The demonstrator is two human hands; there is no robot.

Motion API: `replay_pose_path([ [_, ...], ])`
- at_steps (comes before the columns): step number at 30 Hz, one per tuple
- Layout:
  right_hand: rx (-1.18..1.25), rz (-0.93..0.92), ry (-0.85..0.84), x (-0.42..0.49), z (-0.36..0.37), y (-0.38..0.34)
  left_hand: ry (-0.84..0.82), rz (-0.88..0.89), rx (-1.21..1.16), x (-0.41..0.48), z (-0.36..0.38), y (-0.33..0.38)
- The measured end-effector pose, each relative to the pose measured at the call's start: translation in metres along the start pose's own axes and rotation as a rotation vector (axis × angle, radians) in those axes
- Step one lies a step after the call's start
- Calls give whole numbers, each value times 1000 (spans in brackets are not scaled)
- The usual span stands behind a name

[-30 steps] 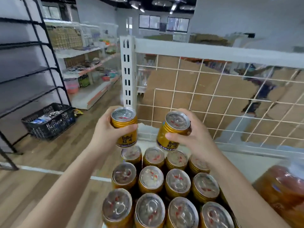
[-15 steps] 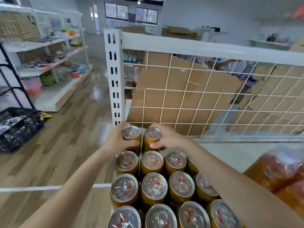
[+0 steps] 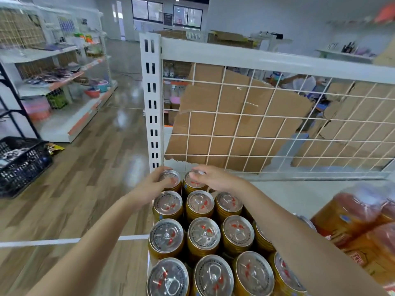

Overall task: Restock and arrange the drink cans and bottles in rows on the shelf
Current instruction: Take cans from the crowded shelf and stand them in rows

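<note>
Shelf: can rows mostly in, L hand + R hand gripping rear-row cans, bottle pack left to do.

Glossy wood-plank floor with a white line runs to a white far wall with dark windows; white store shelving and a black crate stand left.

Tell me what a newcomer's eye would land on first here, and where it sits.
A block of gold drink cans with silver pull-tab tops, packed in rows at bottom centre, strikes first. At its far edge the left hand grips the back-left gold can and the right hand the back-right gold can beside it. Behind them stands a white wire-grid panel backed by brown cardboard.
</note>
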State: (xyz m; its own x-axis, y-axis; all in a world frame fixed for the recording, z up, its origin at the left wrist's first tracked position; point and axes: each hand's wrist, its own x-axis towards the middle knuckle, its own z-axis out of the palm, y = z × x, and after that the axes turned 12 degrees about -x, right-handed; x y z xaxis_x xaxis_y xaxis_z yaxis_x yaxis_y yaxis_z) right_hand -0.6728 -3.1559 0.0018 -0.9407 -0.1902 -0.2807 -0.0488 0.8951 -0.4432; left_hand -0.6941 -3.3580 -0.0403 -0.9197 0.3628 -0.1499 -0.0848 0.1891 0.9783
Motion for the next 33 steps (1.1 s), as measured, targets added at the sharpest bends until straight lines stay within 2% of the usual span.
replay_pose_path([
  [5, -64, 44, 61, -15, 7, -4, -13, 32, 70, -12, 7, 6],
  [9, -95, 44, 262, -54, 8, -2, 22, 95, 265, -32, 3, 13],
  [12, -82, 42, 439, -93, 12, 3, 83, 197, 433, -56, 7, 19],
  [18, -279, 56, 668, -172, 30, 24, 81, 474, 644, -106, 29, 30],
  [26, -299, 122, 832, -296, 46, 67, 41, 667, 800, -164, 107, 51],
  [33, -314, 263, 882, -421, 55, 123, -27, 686, 884, -208, 220, 55],
])
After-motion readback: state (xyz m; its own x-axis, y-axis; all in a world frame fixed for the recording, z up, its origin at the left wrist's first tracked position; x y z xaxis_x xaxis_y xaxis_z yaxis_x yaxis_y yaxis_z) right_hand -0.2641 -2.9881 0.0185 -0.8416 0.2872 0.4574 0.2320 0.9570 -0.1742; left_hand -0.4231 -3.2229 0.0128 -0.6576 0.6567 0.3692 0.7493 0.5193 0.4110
